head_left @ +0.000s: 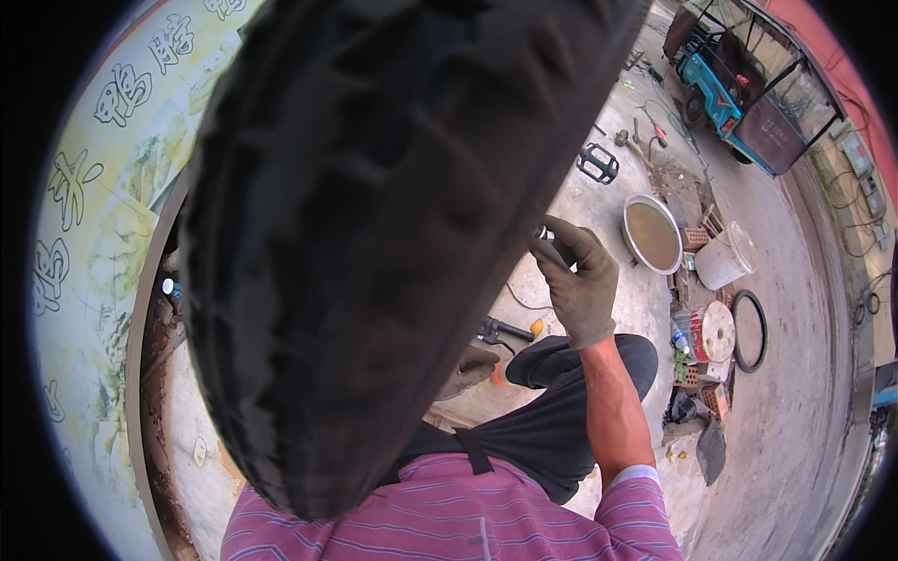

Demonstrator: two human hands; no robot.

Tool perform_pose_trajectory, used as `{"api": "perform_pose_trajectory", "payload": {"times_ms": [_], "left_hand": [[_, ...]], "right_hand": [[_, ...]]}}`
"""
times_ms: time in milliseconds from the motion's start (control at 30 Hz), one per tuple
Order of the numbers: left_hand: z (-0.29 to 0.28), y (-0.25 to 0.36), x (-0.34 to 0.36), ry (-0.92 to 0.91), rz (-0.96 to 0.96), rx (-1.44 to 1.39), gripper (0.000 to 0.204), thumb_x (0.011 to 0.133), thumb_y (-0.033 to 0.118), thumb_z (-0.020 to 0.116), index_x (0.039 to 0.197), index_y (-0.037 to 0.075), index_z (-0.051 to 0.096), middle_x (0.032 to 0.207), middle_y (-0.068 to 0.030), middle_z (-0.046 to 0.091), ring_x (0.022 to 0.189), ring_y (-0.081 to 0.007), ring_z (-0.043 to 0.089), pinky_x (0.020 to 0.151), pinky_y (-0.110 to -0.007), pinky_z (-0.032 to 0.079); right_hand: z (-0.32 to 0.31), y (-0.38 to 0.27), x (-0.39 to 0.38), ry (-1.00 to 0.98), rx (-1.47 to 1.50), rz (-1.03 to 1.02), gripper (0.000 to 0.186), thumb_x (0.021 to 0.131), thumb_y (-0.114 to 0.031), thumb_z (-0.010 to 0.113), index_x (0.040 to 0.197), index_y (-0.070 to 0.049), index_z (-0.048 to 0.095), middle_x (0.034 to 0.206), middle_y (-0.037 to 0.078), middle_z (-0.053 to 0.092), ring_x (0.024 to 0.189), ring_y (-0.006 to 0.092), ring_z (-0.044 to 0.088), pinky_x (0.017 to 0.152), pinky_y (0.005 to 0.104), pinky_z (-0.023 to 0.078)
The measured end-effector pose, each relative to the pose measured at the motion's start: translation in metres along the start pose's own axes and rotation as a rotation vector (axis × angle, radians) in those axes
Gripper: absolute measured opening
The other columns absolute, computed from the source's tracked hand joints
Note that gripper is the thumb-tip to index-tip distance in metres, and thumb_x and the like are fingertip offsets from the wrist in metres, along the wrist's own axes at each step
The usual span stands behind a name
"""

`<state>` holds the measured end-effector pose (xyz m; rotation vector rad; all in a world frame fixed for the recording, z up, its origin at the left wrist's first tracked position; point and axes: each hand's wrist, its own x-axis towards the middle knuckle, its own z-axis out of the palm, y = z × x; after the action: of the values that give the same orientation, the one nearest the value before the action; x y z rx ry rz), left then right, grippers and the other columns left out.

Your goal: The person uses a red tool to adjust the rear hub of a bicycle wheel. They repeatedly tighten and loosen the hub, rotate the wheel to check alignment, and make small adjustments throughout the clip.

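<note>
Tyre (374,234) looms over the concrete floor (603,208), two gloved hands beside it

One knobbly black tyre stands tilted across the middle, close to the camera, running from the upper edge of the view down to the striped shirt (449,510). Two hands show. The right hand (582,279), at the tyre's right side, pinches one small shiny metal part (545,233) between thumb and fingers. The left hand (466,374) is mostly hidden behind the tyre, so I cannot tell its grip.

Toward the floor's right edge sits one basin (628,241) of murky water, with one black pedal (599,165) and one hammer (622,138) farther up. Beyond that edge are one white bucket (720,262), one red-and-white drum (718,332), one thin black hoop (762,329) lying flat, and at least three holed bricks (694,237). One blue cargo vehicle (716,89) is parked at the upper right. One printed panel (103,187) borders the left side. The tyre blocks the floor's centre; one bent, dark-trousered leg (552,411) covers part of its lower area.
</note>
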<state>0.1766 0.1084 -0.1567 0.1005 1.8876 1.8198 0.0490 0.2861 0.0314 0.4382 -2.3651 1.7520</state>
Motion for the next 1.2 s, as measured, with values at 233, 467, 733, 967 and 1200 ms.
{"api": "perform_pose_trajectory", "payload": {"times_ms": [233,467,733,967,1200], "left_hand": [[-0.002,-0.016,0.001,-0.005,0.012,-0.062,0.036,0.101,0.011,0.068,0.134,-0.001,0.063,0.123,-0.0116,0.07,0.112,-0.0168,0.068,0.098,-0.03,0.054],[-0.004,-0.016,0.001,-0.002,0.025,0.057,0.037,0.1,0.016,0.069,0.133,-0.001,0.064,0.123,-0.0129,0.07,0.112,-0.0174,0.068,0.098,-0.031,0.054],[-0.004,-0.021,0.003,0.003,0.022,0.019,0.038,0.101,0.016,0.069,0.134,-0.002,0.064,0.125,-0.0131,0.069,0.111,-0.0172,0.067,0.098,-0.03,0.054],[-0.001,-0.014,0.004,-0.009,0.006,0.102,0.037,0.101,0.016,0.069,0.133,-0.002,0.064,0.124,-0.0129,0.07,0.111,-0.017,0.067,0.097,-0.03,0.053],[-0.004,-0.027,0.006,0.023,0.051,0.186,0.037,0.1,0.017,0.069,0.133,-0.001,0.064,0.121,-0.0129,0.071,0.108,-0.0163,0.068,0.094,-0.03,0.054]], "right_hand": [[0.0,0.005,-0.004,0.008,0.057,-0.028,0.033,0.091,-0.007,0.074,0.123,-0.001,0.073,0.096,0.006,0.07,0.077,0.0081,0.064,0.07,0.0265,0.053],[0.001,0.02,-0.003,0.062,-0.001,-0.241,0.031,0.09,-0.005,0.076,0.121,-0.006,0.073,0.102,0.01,0.073,0.082,0.0122,0.069,0.074,0.0281,0.056],[0.002,0.024,0.003,0.089,-0.038,-0.387,0.029,0.088,-0.006,0.078,0.117,-0.006,0.074,0.102,0.012,0.073,0.081,0.0152,0.07,0.073,0.0299,0.057],[-0.009,0.009,0.005,-0.008,-0.215,-0.268,0.022,0.093,-0.013,0.074,0.112,-0.003,0.074,0.095,0.011,0.073,0.077,0.0134,0.068,0.07,0.0298,0.055],[0.003,0.005,0.004,0.114,-0.05,-0.127,0.018,0.097,-0.017,0.07,0.101,0.0,0.072,0.084,0.009,0.071,0.073,0.0138,0.065,0.069,0.0314,0.053]]}}
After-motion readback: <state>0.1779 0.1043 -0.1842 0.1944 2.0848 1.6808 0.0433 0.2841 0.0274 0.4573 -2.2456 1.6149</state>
